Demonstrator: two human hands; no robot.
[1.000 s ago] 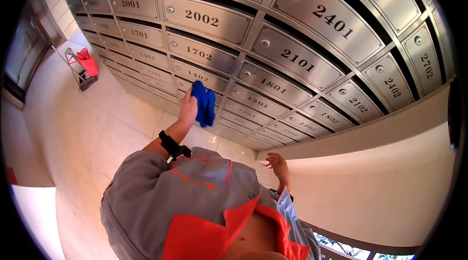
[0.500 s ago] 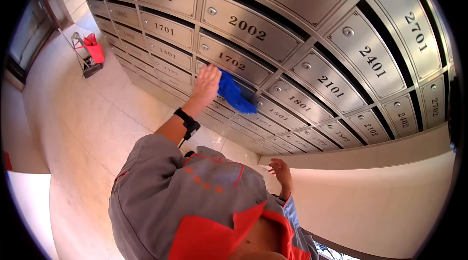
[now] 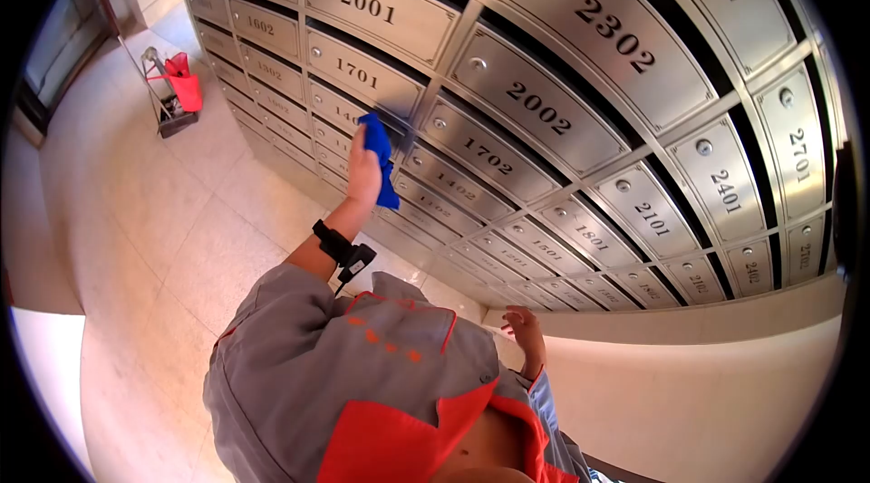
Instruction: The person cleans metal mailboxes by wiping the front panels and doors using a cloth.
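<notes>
In the head view, my left hand [image 3: 364, 168] grips a blue cloth [image 3: 377, 140], part of which hangs below the fingers. The cloth lies against the metal mailbox doors, over the right part of the door marked 1401 [image 3: 332, 102]. A black device is strapped to my left wrist. Lower down, my right hand [image 3: 524, 327] hangs beside my body with its fingers apart and slightly bent, and it holds nothing. It is close to the ledge beneath the mailboxes.
The bank of numbered steel mailboxes [image 3: 544, 111] fills the upper right, with dark slots and small round locks. A red container [image 3: 184, 89] and a long-handled dustpan [image 3: 175, 116] stand on the tiled floor [image 3: 172, 229] at the left. A pale wall [image 3: 689, 365] is at the lower right.
My left hand has moved the blue cloth leftward, from below door 1702 to door 1401. The view has shifted, so the mailboxes sit further right and lower. My right hand stays by my side.
</notes>
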